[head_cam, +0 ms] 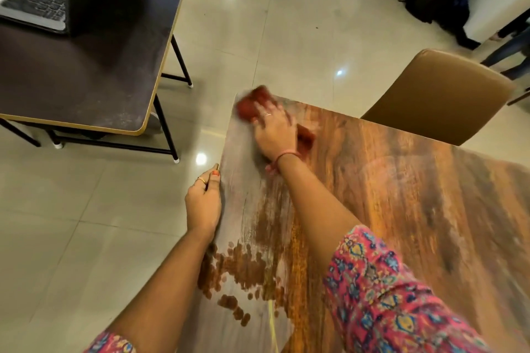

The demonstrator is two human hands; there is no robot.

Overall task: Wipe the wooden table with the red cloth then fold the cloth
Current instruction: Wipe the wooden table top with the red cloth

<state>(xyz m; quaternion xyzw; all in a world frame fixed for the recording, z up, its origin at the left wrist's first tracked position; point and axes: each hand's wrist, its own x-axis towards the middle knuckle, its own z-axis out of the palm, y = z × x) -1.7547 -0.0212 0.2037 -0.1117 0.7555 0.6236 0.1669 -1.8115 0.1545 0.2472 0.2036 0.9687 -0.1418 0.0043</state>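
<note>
The wooden table [387, 195] fills the lower right of the view. My right hand [276, 130] presses the red cloth [252, 103] flat on the table near its far left corner; both are blurred by motion. Part of the cloth shows on either side of the hand. My left hand [203, 203] rests against the table's left edge, fingers curled over the rim, holding nothing else. Dark blotchy marks [238, 272] cover the tabletop close to me.
A tan chair [438, 94] stands at the table's far side. A dark table [80, 71] with black legs sits at the upper left, with a laptop [37, 0] and another person's hands on it. Glossy tiled floor [258, 23] lies between. People's legs show at the upper right.
</note>
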